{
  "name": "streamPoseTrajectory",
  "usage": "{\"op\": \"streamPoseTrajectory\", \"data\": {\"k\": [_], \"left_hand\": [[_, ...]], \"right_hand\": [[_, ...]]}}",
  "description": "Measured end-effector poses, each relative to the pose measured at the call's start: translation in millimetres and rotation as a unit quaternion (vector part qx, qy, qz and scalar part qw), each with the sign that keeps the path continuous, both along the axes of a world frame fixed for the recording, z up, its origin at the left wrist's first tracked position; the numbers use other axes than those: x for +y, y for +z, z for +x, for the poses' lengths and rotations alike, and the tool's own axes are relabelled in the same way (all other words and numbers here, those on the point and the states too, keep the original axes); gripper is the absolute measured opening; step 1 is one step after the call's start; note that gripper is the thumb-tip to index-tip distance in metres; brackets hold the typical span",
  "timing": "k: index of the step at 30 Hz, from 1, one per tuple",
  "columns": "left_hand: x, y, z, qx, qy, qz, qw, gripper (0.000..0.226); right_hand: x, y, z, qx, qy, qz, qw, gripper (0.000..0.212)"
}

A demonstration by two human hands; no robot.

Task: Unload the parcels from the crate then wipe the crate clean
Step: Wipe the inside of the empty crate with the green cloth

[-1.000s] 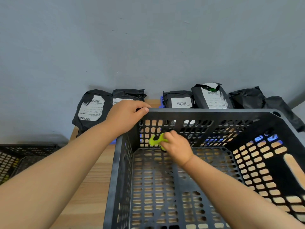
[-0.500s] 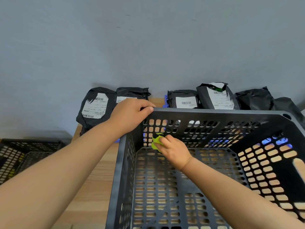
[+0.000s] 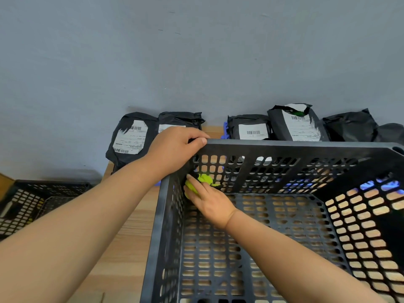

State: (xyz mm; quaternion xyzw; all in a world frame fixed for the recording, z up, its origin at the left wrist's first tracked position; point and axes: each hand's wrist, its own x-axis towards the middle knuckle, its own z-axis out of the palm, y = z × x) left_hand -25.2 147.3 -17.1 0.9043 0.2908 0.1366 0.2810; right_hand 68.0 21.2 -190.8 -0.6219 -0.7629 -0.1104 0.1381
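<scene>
A black perforated plastic crate [image 3: 295,148] stands on the wooden table and holds no parcels. My left hand [image 3: 175,147] grips its far left corner rim, thumb on top. Inside the crate my right hand [image 3: 209,200] holds a small lime-green cloth [image 3: 204,180] and presses it into the far left inner corner. Several black parcels with white labels lean against the grey wall behind the crate, among them one at the left [image 3: 131,138] and one at the right [image 3: 299,124].
A second black perforated crate [image 3: 32,206] sits lower down at the left edge. Light wood tabletop [image 3: 131,248] shows between the two crates. The grey wall rises directly behind the parcels. Something blue [image 3: 225,127] lies partly hidden behind the crate.
My right hand slid the green cloth leftward along the far inner wall into the left corner. My left hand stayed on the rim corner.
</scene>
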Motion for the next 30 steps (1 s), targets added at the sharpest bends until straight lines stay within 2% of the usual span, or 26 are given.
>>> {"op": "streamPoseTrajectory", "data": {"k": [4, 8, 11, 14, 19, 30], "left_hand": [[-1, 1, 0, 0.003, 0.001, 0.001, 1.0, 0.026], [-1, 1, 0, 0.001, 0.001, 0.001, 1.0, 0.026], [-1, 0, 0, -0.001, 0.0, 0.002, 1.0, 0.026], [-1, 0, 0, 0.0, 0.003, 0.0, 1.0, 0.026], [0, -1, 0, -0.001, 0.003, -0.005, 1.0, 0.025], [0, 0, -1, -0.004, 0.009, -0.001, 1.0, 0.025]], "right_hand": [[-8, 2, 7, -0.02, 0.045, -0.011, 0.999, 0.055], [-8, 3, 18, -0.06, 0.106, 0.041, 0.992, 0.046], [-4, 3, 29, -0.127, 0.156, 0.085, 0.976, 0.038], [4, 5, 37, -0.185, 0.153, 0.118, 0.964, 0.037], [18, 12, 50, -0.232, 0.161, 0.161, 0.946, 0.036], [29, -4, 63, -0.306, 0.236, 0.049, 0.921, 0.037]]}}
